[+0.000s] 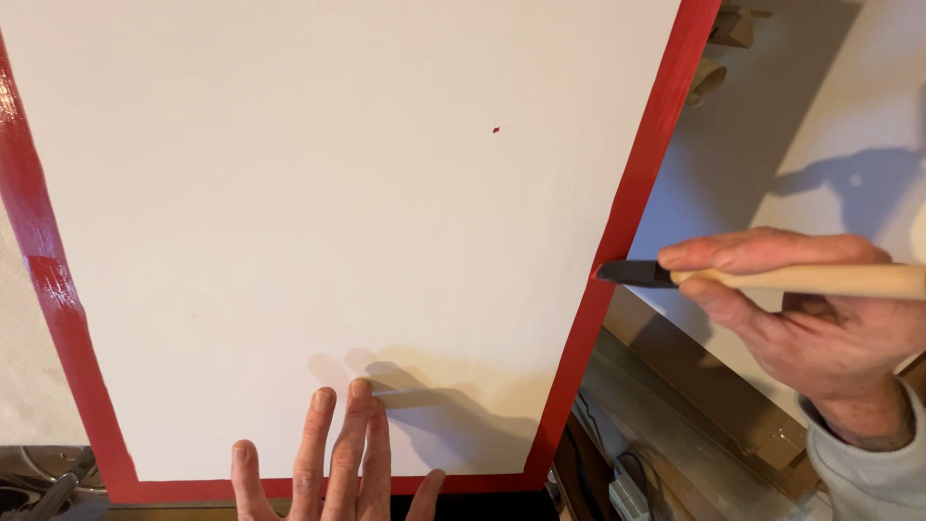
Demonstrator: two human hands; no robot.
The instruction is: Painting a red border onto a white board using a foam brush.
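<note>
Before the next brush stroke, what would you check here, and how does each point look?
1. Brush held firmly in right hand: ok.
2. Brush tip on the red border, not on the white area: ok.
3. Left hand steadying the board at its bottom edge: ok.
4. Left fingers off the red border: cannot tell; the palm crosses the bottom strip.
5. White area free of stray paint: not ok, a small red speck sits near the top.
6. Paint left on the brush: cannot tell.
</note>
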